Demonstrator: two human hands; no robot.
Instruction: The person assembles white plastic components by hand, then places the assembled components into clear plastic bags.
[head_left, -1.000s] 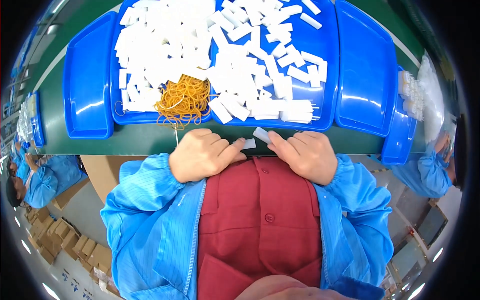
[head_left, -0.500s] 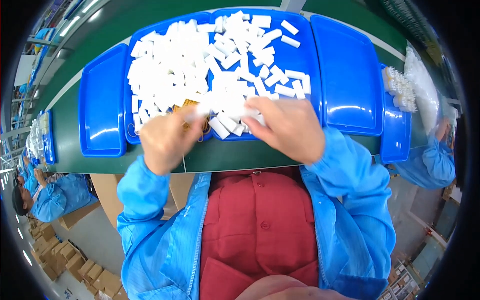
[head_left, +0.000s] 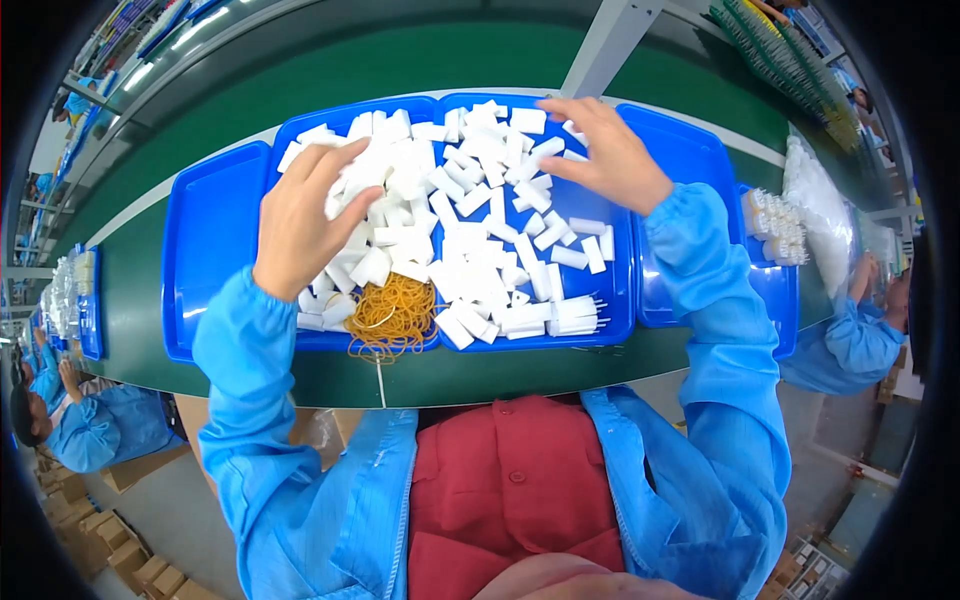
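My left hand (head_left: 312,215) is open over the left blue tray (head_left: 285,135), thumb and fingers apart, beside a heap of small white block-like pieces (head_left: 400,165). Above the far right part of the right blue tray (head_left: 610,280) is my right hand (head_left: 612,160), also open with its fingers spread. More white pieces (head_left: 465,265) lie loose in that tray. A tangle of yellow-brown rubber bands (head_left: 395,310) sits at the near edge, partly hanging over the rim. Near the right tray's front corner lies a bundle of white pieces with thin prongs (head_left: 575,316).
Blue trays flank these on the left (head_left: 215,240) and right (head_left: 680,140). Farther right, a smaller tray holds white pronged parts (head_left: 775,228) beside a clear plastic bag (head_left: 815,190). A grey post (head_left: 610,45) rises behind. Co-workers in blue sit at both sides.
My hands have parted and moved farther over the trays, fingers now spread. The rubber bands and the pronged bundle are now uncovered. The whole view has shifted, showing the trays lower.
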